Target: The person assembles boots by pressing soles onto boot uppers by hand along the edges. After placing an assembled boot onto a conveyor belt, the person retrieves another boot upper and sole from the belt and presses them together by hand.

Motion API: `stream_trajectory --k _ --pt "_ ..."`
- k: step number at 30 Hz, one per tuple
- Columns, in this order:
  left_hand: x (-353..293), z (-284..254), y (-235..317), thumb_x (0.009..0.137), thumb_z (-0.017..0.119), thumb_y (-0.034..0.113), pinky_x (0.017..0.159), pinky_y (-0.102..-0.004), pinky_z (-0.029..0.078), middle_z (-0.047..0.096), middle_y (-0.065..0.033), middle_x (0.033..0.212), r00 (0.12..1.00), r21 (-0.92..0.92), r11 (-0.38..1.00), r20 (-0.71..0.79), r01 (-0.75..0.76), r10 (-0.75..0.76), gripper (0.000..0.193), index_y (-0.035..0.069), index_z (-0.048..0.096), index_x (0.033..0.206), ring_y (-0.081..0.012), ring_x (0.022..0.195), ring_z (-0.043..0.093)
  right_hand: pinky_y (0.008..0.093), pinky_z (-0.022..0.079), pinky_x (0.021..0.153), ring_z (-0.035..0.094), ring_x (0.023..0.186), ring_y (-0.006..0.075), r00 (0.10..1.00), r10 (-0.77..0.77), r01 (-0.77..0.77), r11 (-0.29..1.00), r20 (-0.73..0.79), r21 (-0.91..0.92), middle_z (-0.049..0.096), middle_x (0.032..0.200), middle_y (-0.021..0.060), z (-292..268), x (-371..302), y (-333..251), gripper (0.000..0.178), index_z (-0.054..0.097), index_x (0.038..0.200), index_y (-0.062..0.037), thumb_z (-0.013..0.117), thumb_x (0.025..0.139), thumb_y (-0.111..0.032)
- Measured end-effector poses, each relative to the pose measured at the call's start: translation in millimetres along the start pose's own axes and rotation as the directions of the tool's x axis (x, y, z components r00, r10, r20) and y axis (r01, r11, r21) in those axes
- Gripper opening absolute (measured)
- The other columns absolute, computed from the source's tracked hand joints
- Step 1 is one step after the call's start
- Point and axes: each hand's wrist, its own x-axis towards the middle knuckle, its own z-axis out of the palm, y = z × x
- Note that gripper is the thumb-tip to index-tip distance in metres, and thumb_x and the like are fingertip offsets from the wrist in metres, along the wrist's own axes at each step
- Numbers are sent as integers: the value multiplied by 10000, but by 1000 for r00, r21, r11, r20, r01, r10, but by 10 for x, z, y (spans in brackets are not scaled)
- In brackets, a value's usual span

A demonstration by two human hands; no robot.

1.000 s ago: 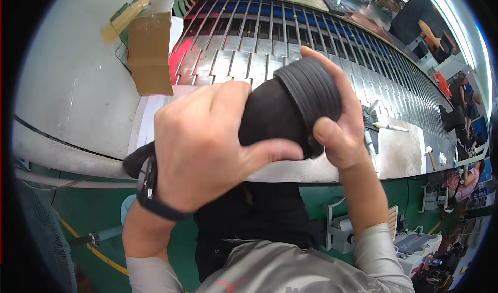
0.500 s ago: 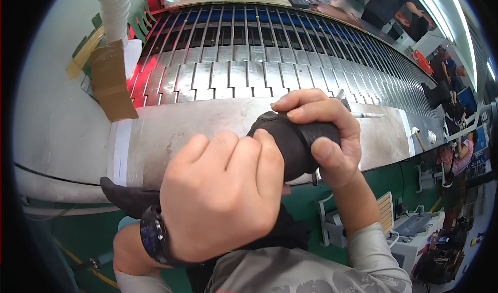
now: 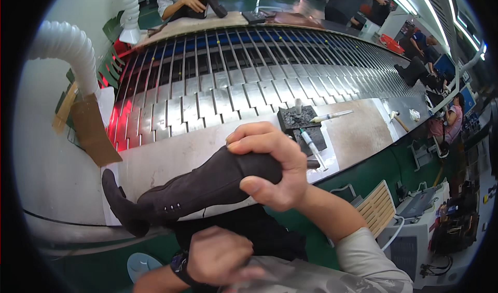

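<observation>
Conveyor: slatted metal, beyond the worktable.
Worktable: pale, stained top.
Boot: dark, tall, held sideways over the worktable's near edge, toe at left.
Right hand: thumb and fingers clamped around the shaft's upper end.
Left hand: blurred, apart from the boot; finger state cannot be told.
Syringe: slim, right of the boot.

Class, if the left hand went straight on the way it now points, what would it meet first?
Probably the grey shirt front: the blurred left hand points rightward across it. Depth is unclear, so it might pass above it toward the right sleeve.
</observation>
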Motion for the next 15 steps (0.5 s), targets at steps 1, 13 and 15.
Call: stream_trajectory --k 1,13,15 --pt "-201 139 -184 993 757 489 854 -402 599 775 -108 1122 964 -160 954 -48 252 -263 463 50 720 1135 -280 1039 748 401 553 973 696 1103 313 1000 -5 5 1000 -14 -7 681 1243 251 19 -14 3 478 677 1236 51 797 917 -284" --pt "-41 102 -927 1097 420 692 1155 -520 492 602 -215 1505 647 -823 492 -543 -284 -535 759 87 512 1546 -346 1323 635 443 494 1118 627 1302 394 994 10 -35 974 -112 -224 599 1430 273 387 -884 -475 834 504 1498 47 912 864 -311" --pt "-74 25 -911 1093 616 407 1064 -476 548 652 -180 1442 684 -807 567 -509 -168 -522 512 53 563 1459 -310 1253 671 439 428 1206 562 1438 401 989 146 -141 948 -3 -284 537 1551 295 421 -1170 -509 987 401 1606 62 921 842 -285"
